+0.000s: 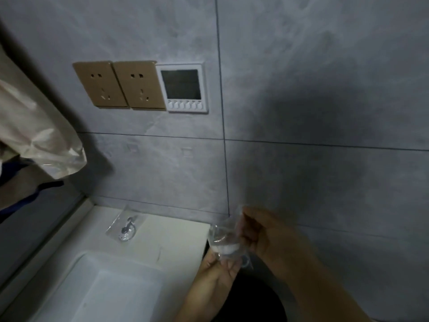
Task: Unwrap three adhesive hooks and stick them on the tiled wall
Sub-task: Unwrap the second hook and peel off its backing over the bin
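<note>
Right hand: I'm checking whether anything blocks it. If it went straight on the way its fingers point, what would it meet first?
The right hand points left across the clear wrapper it pinches together with the left hand. Beyond that lies the white counter, then the bagged hook. Depth is unclear, so it might pass above them.

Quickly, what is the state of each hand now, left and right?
Left hand: pinches the lower edge of the clear wrapper with a hook inside.
Right hand: fingers curled on the wrapper's upper edge.
</note>
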### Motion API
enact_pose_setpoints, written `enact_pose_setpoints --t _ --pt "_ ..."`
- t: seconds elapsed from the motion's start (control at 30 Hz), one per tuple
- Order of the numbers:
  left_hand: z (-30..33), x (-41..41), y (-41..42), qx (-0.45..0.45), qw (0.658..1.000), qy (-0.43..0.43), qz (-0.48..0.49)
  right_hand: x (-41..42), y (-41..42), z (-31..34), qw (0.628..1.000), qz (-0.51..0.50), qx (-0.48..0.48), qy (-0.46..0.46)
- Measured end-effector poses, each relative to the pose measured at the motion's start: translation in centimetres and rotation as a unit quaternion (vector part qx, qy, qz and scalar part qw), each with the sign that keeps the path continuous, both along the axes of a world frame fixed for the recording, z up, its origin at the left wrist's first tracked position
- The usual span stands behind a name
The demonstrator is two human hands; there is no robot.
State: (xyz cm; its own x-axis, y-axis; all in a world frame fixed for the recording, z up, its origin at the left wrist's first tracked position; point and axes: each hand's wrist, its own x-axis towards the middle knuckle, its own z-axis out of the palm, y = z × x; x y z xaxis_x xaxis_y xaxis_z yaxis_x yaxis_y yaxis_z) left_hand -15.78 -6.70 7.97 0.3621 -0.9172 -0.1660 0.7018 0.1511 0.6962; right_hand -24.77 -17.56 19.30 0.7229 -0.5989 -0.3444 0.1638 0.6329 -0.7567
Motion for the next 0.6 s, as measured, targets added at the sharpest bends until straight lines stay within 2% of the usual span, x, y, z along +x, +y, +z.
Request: enact_pose_setpoints --t 0.07,0.17,0.23,0.43,0.6 --pt "0.6 -0.9 -0.3 -0.031 0.999 0.015 -0.024 -1.3 -0.3 -0.1 0.998 -0.013 0.054 -0.010" --pt "1.1 -2.1 -1.0 0.011 0.999 0.029 -0.014 -3.6 -0.9 -0.4 0.997 -0.033 0.075 -0.009" --pt "1.4 -2.9 -1.2 0.018 0.998 0.054 -0.018 -5.1 -1.3 -0.3 0.998 -0.033 0.061 0.003" --pt "2.3 -4.5 -2.0 0.047 0.999 -0.007 -0.021 -9.4 -2.2 0.4 0.999 -0.010 -0.020 0.036" --pt "4.3 -6.1 -2.1 0.041 0.999 -0.006 -0.019 -12.6 -3.2 0.3 0.997 0.001 -0.055 0.061"
